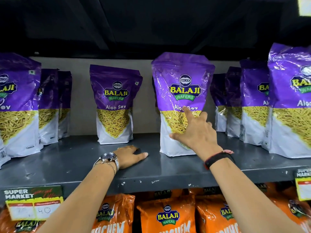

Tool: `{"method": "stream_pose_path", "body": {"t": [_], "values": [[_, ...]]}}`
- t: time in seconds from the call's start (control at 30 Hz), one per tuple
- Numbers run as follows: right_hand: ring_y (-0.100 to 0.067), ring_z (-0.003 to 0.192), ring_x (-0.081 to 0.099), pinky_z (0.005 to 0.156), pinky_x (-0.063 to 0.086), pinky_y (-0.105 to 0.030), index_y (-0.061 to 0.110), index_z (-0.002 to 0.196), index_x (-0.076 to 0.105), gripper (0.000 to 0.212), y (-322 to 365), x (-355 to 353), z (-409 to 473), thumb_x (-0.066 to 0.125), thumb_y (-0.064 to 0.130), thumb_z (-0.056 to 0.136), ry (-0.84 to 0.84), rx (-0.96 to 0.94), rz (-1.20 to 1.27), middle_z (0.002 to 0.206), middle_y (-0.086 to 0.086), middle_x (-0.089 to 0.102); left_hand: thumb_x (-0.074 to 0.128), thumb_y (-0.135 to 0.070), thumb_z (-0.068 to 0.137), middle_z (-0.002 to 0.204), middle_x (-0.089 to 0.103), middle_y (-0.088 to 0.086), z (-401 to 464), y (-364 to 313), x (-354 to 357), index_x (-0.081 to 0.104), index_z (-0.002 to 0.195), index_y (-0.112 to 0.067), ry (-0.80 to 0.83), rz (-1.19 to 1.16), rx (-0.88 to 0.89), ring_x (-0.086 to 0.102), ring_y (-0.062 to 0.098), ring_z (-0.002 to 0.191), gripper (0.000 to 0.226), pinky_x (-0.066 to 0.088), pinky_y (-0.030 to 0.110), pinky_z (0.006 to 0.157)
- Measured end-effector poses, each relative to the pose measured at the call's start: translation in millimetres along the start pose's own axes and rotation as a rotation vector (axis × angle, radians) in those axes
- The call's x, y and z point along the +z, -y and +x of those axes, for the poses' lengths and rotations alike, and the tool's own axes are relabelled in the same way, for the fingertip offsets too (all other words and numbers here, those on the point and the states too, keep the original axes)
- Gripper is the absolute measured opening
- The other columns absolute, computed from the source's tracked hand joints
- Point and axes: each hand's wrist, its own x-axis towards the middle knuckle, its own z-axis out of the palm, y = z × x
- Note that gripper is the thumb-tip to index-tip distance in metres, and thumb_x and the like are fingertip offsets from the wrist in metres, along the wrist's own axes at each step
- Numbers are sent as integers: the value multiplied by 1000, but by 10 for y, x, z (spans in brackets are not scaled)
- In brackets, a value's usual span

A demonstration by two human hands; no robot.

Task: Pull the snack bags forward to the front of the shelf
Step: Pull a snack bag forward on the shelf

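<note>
A purple and white Aloo Sev snack bag [182, 84] stands upright near the middle of the grey shelf [75, 163]. My right hand [196, 132] lies against its front with fingers spread and the index finger pointing up at the label; it does not grip the bag. My left hand [129, 156] rests palm down on the bare shelf left of that bag and holds nothing. A second bag [116, 101] stands further back, close to the rear wall. More bags stand at the far left [16, 101] and far right [292, 101], closer to the front edge.
Rows of the same bags stand behind the left [50, 105] and right [235, 101] front bags. Orange snack bags [168, 214] fill the shelf below. Price tags hang on the shelf edge at left [32, 202] and right [303, 185]. A dark ceiling sits above the bags.
</note>
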Motion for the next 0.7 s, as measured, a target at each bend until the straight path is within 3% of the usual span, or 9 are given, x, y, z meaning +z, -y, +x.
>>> {"method": "stream_pose_path", "body": {"t": [0.7], "values": [[-37,119,46,91,45,-39,38,147,11,98,-47,-285,-406,69,58,71,-29,-21,-21,132,-14,33,36,-56,89,151,36,6,25,7,10,39,139,-17,-42,14,9,34,26,138,63,26,30,113]]}}
